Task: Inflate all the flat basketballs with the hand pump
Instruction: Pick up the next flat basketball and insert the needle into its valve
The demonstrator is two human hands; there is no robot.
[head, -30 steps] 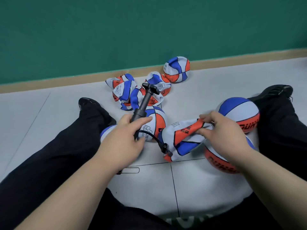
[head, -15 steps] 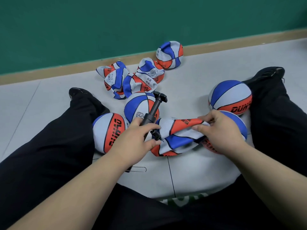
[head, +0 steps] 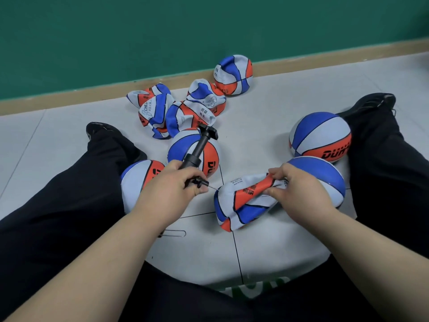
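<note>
My left hand (head: 171, 187) grips the lower end of the black hand pump (head: 197, 149), and its thin needle points right toward a flat basketball (head: 241, 205). A small gap separates the needle tip from that ball. My right hand (head: 299, 189) pinches the flat ball's folded top, holding it on the floor between my legs. Several more flat basketballs (head: 181, 110) lie crumpled in a heap near the wall. Round inflated balls sit by my left leg (head: 137, 180), behind the pump (head: 209, 156), and by my right leg (head: 320, 135) (head: 329, 180).
I sit on a pale tiled floor (head: 267, 117) with my legs in black trousers (head: 69, 194) spread to either side. A green wall (head: 209, 31) with a tan skirting runs along the back. A metal clip (head: 174, 233) lies on the floor near my left forearm.
The pump's needle has come out of the flat ball, and my left hand has drawn the pump left, away from it. My right hand keeps its hold on the ball.
</note>
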